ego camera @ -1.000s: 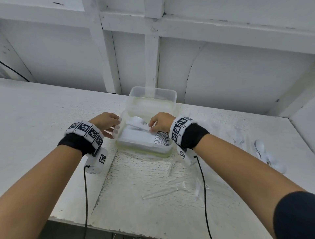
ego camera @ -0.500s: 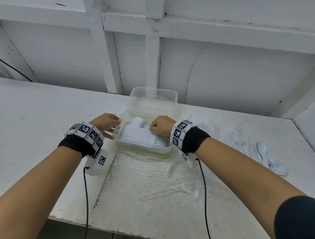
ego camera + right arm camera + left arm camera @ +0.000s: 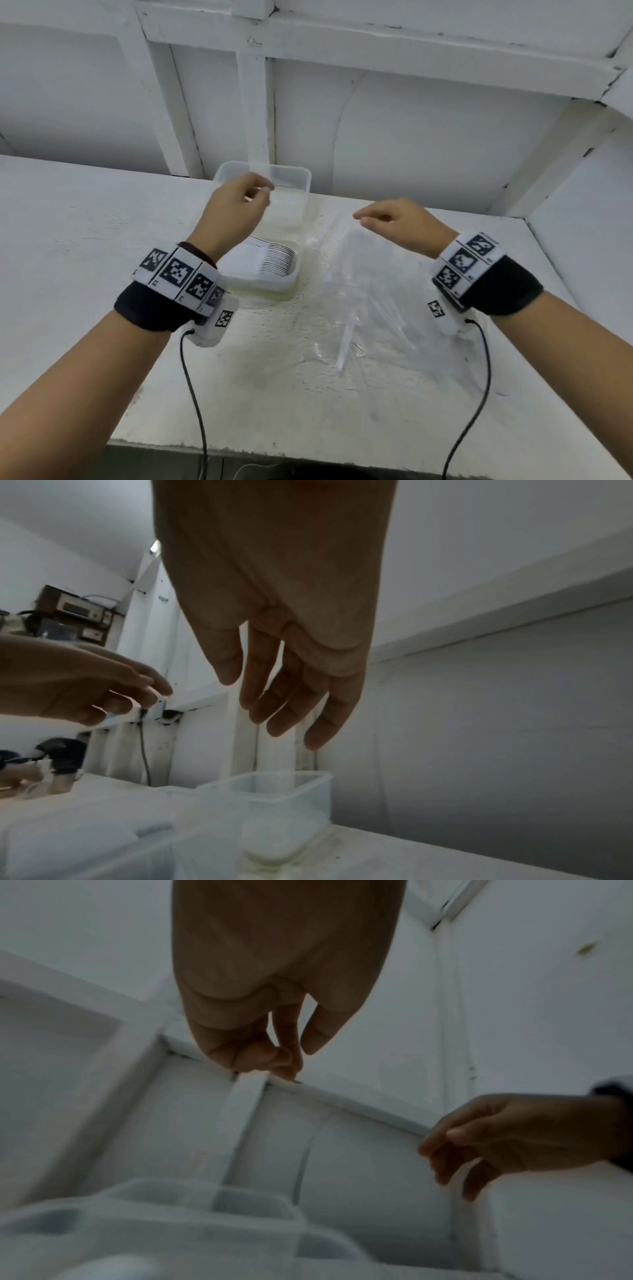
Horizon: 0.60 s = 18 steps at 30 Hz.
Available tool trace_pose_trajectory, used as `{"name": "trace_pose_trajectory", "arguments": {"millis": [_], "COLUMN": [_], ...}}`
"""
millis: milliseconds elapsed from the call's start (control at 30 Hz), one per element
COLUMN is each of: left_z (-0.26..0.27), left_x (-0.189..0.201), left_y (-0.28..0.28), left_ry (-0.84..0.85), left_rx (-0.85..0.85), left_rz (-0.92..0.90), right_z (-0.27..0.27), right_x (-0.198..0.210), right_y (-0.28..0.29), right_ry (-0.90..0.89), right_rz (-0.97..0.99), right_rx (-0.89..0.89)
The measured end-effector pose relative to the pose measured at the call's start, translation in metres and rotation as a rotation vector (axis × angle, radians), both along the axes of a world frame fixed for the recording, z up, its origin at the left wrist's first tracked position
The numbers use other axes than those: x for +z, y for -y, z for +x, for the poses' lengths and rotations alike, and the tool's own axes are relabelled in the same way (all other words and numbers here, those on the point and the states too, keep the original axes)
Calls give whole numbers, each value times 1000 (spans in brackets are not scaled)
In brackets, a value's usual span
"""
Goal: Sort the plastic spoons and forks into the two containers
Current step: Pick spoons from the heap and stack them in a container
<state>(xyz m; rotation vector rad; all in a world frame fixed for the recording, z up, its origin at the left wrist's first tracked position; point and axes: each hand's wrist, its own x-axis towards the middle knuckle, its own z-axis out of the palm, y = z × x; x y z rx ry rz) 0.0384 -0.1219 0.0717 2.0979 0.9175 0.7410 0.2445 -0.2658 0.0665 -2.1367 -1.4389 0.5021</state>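
Note:
A near clear container [image 3: 260,287] holds a neat row of white plastic forks [image 3: 277,262]. Behind it, against the wall, stands a second clear container [image 3: 298,179] [image 3: 291,785]. My left hand [image 3: 262,195] [image 3: 287,1066] hovers above the far container; its fingertips are curled in against the thumb and nothing shows between them. To the right my right hand [image 3: 363,219] [image 3: 274,710] hangs in the air with loose, nearly straight fingers and holds nothing visible. No spoons are in view.
A crumpled clear plastic bag [image 3: 376,298] lies on the white table [image 3: 68,240] under and in front of my right hand; whether the hand touches it I cannot tell. White wall and beams stand close behind the containers. The table's front edge [image 3: 308,455] runs below.
Both hands have lifted out of the near container, the left up and back, the right up and to the right. The forks stay stacked inside. The camera view has shifted too.

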Motion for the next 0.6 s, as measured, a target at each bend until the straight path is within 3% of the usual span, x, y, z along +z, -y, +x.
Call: {"name": "trace_pose_trajectory", "arguments": {"millis": [133, 300, 467, 600], "left_z": [57, 123, 172, 194], "left_x": [-5, -35, -66, -80], "left_y": [60, 122, 165, 185], "left_ry": [-41, -295, -564, -766], "left_rx": [-305, -590, -734, -722], "left_rz": [-56, -70, -5, 91], "right_z": [36, 73, 94, 97], "right_x": [-4, -28, -60, -79], "right_y": [66, 131, 167, 174], "right_ry": [45, 46, -3, -36], "right_rz": [-83, -197, -281, -340], "right_rx": [-133, -280, -414, -468]}}
